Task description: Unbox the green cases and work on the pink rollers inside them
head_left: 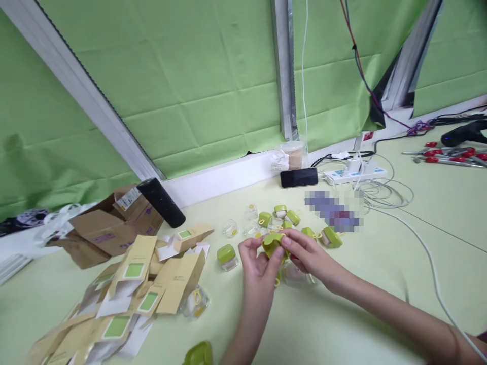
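Note:
My left hand (256, 266) and my right hand (310, 253) are closed on a hollow green lid (272, 244), thumbs and fingers at its edges. Below the right hand lies a clear container (294, 276), partly hidden by my fingers. To the left of my hands stands a clear jar with a green lid (227, 257). Just beyond them several green lids (291, 218) with yellow loops and clear containers (229, 228) are grouped. Another clear container (196, 302) with a yellow loop is at the left, and a green piece (200, 353) shows at the bottom edge.
Flattened cartons (167, 284) cover the left of the table, with an open cardboard box (114, 223) and a black cylinder (162, 203) behind. A phone (299, 177), power strip (355, 174) and loose cables lie at the back. Red-handled tools (452, 154) are far right.

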Tool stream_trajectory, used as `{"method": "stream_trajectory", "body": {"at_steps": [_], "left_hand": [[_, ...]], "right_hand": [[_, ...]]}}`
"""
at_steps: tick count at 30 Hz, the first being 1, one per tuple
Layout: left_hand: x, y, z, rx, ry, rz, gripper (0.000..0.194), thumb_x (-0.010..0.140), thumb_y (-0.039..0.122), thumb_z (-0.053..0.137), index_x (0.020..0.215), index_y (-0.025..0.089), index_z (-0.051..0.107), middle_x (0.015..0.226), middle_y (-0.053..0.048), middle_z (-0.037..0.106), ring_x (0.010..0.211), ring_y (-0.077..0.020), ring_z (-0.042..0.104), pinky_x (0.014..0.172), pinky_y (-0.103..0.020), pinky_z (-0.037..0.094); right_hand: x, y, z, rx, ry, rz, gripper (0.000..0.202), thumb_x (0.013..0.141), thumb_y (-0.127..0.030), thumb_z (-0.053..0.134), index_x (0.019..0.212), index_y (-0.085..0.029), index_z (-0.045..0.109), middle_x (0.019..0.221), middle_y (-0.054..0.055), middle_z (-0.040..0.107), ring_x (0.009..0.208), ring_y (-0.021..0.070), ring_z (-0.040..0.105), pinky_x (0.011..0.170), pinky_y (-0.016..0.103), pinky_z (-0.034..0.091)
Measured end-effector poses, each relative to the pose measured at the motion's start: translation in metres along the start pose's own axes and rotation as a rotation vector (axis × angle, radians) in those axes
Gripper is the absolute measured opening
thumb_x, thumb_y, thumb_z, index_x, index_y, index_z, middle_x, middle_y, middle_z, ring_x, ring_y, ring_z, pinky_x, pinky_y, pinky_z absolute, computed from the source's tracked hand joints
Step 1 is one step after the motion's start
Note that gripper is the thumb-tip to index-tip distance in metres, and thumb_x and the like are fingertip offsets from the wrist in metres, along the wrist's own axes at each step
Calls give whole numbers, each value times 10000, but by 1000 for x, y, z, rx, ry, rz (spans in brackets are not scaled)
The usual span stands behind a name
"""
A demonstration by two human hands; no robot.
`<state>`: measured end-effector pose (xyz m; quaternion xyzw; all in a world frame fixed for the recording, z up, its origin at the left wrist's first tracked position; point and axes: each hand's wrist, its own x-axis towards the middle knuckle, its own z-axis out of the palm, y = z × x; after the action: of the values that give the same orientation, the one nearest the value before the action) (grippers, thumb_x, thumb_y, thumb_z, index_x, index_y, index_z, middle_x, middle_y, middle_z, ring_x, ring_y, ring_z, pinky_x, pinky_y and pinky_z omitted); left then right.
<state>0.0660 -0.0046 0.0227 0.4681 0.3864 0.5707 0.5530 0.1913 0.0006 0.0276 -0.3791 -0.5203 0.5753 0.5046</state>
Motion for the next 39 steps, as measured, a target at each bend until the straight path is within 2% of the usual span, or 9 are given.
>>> {"method": "stream_trajectory", "body": {"at_steps": [3, 7, 11, 14, 17, 24, 29, 33, 39], "left_hand": [[2, -2, -1, 6, 51, 94, 310, 741, 256, 679, 877, 234, 402, 1024, -5, 545, 807, -117, 634, 721, -251, 499], [3, -2, -6, 214, 28, 206, 140, 775, 235, 636, 798, 202, 502, 1057, -39, 526, 915, -158, 622, 746, -264, 517], [0, -3, -9, 566, 69, 327, 117, 781, 235, 627, 896, 221, 642, 1172, -63, 503, 940, -178, 609, 726, -279, 539], [-2, -4, -11, 599, 102, 303, 118, 788, 211, 602, 886, 215, 667, 1193, -71, 518, 970, -191, 604, 716, -279, 550], [-3, -6, -14, 576, 95, 309, 132, 780, 156, 584, 872, 205, 666, 1197, -81, 525, 1042, -209, 583, 719, -271, 554], [-3, -6, -29, 832, 34, 688, 100, 760, 109, 598, 814, 191, 611, 1218, -110, 525, 1015, -235, 612, 834, -375, 525], [-1, -4, -31, 872, 7, 717, 71, 751, 134, 624, 799, 181, 601, 1404, -145, 372, 1272, -325, 410, 991, -495, 406], [-1, -6, -31, 810, -82, 610, 79, 751, 137, 618, 777, 188, 564, 1402, -139, 374, 1252, -308, 432, 976, -495, 416], [2, -9, -30, 684, -97, 569, 122, 751, 116, 596, 829, 204, 565, 1263, -103, 496, 1157, -243, 504, 951, -423, 432]], "right_hand": [[-5, 3, 0, 52, 0, 126, 404, 825, -592, 506, 889, -195, 546, 523, -110, 229, 410, 47, 178, 383, 179, 125], [-6, 8, -2, 59, 55, 127, 472, 822, -604, 498, 1046, -196, 576, 507, -107, 218, 426, 61, 166, 399, 192, 120], [-6, 9, -2, -45, 130, 52, 479, 768, -581, 586, 1063, -204, 614, 521, -68, 371, 453, 93, 346, 404, 213, 263], [-7, 9, 0, -122, 137, -26, 413, 749, -518, 644, 1056, -241, 632, 787, 22, 607, 737, 172, 568, 595, 267, 459], [-9, 11, -1, -140, 108, -13, 381, 721, -460, 699, 1039, -261, 637, 1119, 58, 613, 1000, 221, 573, 794, 324, 487], [-10, 15, -4, -29, -1, 56, 390, 702, -379, 742, 1055, -266, 622, 1105, 39, 610, 1005, 192, 588, 796, 302, 512], [-11, 5, -3, 13, -32, 105, 367, 682, -344, 760, 1001, -247, 607, 990, 17, 621, 841, 137, 592, 653, 223, 491], [-13, 4, -1, 38, -18, 202, 429, 665, -346, 771, 1021, -239, 557, 710, -44, 558, 515, 65, 439, 411, 170, 310], [-13, 8, -2, 122, 57, 175, 482, 681, -444, 734, 1041, -232, 493, 550, -113, 377, 411, 32, 194, 378, 173, 134]]}}
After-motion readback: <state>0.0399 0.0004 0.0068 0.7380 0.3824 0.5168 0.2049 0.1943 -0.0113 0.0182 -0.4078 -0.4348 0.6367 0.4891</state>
